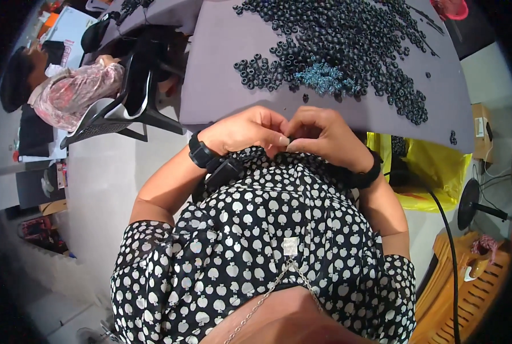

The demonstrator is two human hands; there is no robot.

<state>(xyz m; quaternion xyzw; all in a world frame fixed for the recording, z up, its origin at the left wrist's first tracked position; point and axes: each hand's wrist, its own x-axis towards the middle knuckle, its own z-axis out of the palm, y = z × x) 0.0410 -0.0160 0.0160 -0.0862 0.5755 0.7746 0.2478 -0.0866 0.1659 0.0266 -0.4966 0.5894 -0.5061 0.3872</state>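
My left hand (250, 129) and my right hand (327, 137) meet just off the near edge of the table, in front of my patterned top. Thumbs and fingertips of both are pinched together. Between them shows a small dark piece (291, 139), mostly covered by the fingers; its exact kind is hidden. Beyond my hands, a wide heap of small black ring-shaped parts (336, 34) lies on the grey-covered table (216, 69). On its near side sits a little cluster of tiny blue pieces (325, 77). A few loose black parts lie between the heap and my hands.
At the left another person (78, 94) sits in a black plastic chair (135, 80). A yellow bag (439, 172) holding black parts is under the table's right side. Past it are a cardboard box (482, 132), a black cable (448, 229) and a slatted wooden chair (468, 286).
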